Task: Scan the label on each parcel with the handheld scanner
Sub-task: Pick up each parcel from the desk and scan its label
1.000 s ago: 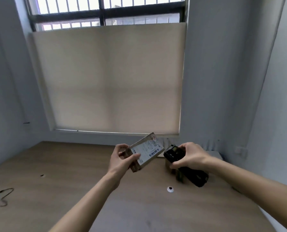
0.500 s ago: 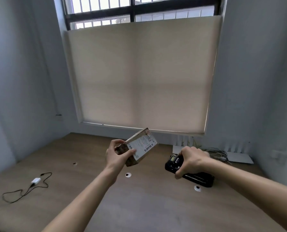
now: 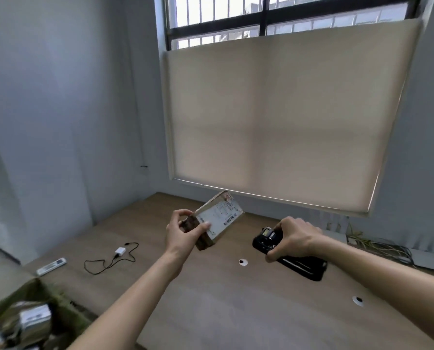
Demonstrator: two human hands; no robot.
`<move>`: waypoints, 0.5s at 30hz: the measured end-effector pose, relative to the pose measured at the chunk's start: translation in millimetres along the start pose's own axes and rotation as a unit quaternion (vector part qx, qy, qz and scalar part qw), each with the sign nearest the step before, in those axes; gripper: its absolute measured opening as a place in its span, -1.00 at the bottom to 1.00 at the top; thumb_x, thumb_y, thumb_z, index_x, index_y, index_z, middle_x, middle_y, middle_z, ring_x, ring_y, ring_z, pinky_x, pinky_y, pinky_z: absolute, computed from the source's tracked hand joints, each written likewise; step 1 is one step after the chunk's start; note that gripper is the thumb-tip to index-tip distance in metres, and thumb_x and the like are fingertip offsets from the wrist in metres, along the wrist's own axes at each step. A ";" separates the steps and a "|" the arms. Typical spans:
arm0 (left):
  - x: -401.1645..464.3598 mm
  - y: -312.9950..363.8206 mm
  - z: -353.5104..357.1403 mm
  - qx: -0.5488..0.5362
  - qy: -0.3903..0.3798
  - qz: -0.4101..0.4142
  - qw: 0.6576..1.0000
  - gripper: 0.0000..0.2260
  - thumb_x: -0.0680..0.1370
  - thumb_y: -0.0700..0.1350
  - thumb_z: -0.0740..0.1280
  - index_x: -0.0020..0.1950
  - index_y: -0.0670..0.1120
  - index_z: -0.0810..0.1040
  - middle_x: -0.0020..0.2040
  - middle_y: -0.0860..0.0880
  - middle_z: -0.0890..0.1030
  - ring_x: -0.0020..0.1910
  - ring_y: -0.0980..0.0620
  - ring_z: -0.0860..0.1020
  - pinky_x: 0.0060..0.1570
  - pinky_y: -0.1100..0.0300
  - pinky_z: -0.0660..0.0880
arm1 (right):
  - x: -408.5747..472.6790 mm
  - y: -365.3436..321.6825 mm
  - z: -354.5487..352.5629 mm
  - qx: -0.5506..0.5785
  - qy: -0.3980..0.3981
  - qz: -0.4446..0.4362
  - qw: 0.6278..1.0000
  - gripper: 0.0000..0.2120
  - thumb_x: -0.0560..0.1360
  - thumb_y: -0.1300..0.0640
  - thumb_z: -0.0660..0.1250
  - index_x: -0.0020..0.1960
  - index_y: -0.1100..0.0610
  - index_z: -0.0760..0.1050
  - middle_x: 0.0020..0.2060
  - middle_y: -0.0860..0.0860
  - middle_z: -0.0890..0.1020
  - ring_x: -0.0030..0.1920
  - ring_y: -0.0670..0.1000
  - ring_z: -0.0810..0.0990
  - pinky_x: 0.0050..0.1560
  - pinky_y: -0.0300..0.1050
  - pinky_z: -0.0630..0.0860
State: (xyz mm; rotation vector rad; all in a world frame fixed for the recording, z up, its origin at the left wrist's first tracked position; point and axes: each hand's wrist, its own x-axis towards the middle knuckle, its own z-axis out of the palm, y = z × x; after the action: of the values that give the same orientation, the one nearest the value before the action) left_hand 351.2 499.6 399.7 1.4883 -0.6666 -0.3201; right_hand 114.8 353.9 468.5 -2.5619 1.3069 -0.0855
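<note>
The person stands at the desk (image 3: 211, 299) with one parcel (image 3: 217, 218) lifted clear of it in the left hand (image 3: 183, 233), fingers and thumb clamped round its lower end so the white label (image 3: 221, 215) tilts up and to the right. The right hand (image 3: 293, 238) is closed over the handheld scanner (image 3: 286, 251), which sits low, at or just above the desk top; whether it rests there I cannot tell. Parcel and scanner are apart, the scanner's head not yet aimed at the label.

To my eye the step in hand is lining up a scan of this parcel. Next the scanner would need raising and turning so its window faces the barcode strip along the label's right edge.

The parcel is a small flat box of brown cardboard, stiff and sharp-cornered, with a smooth paper label. The scanner is black moulded plastic, chunky, with a small pale screen. The desk is pale wood-grain laminate, smooth. At lower left an open carton (image 3: 34, 317) holds what look like more parcels, though they are blurred.
</note>
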 end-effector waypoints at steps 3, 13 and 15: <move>-0.5 -2.8 -53.9 -0.014 0.014 -0.027 0.999 -0.45 0.16 0.24 0.61 0.07 0.39 0.47 0.23 -0.13 0.49 0.12 -0.10 0.62 0.01 -0.11 0.67 | 5.2 -48.7 16.2 0.097 -0.010 -0.045 0.994 -0.45 0.01 -0.31 0.57 -0.08 -0.10 0.65 -0.20 -0.14 0.73 -0.14 -0.08 0.70 -0.03 -0.10 0.66; -17.0 -19.3 -247.2 -0.089 0.153 -0.107 0.978 -0.54 0.31 0.12 0.61 0.16 0.15 0.59 0.24 -0.09 0.61 0.07 -0.08 0.68 -0.11 0.00 0.68 | -4.8 -286.5 83.3 0.352 -0.130 -0.242 0.895 -0.64 0.28 0.02 0.71 -0.01 -0.03 0.64 -0.14 -0.08 0.73 -0.23 -0.19 0.71 -0.22 -0.39 0.55; -27.4 -22.3 -284.7 -0.091 0.175 -0.109 0.974 -0.60 0.43 0.01 0.56 0.21 0.02 0.55 0.15 -0.08 0.67 -0.01 -0.04 0.68 -0.10 0.06 0.65 | -7.1 -331.1 99.9 0.367 -0.161 -0.274 0.874 -0.61 0.30 0.04 0.70 0.06 0.01 0.64 -0.11 -0.06 0.74 -0.22 -0.19 0.72 -0.26 -0.44 0.52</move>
State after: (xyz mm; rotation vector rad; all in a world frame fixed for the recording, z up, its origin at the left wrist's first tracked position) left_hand 501.4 743.6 386.5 1.3969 -0.1862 -0.2696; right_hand 388.2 565.5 458.5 -2.0556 0.2903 -0.2045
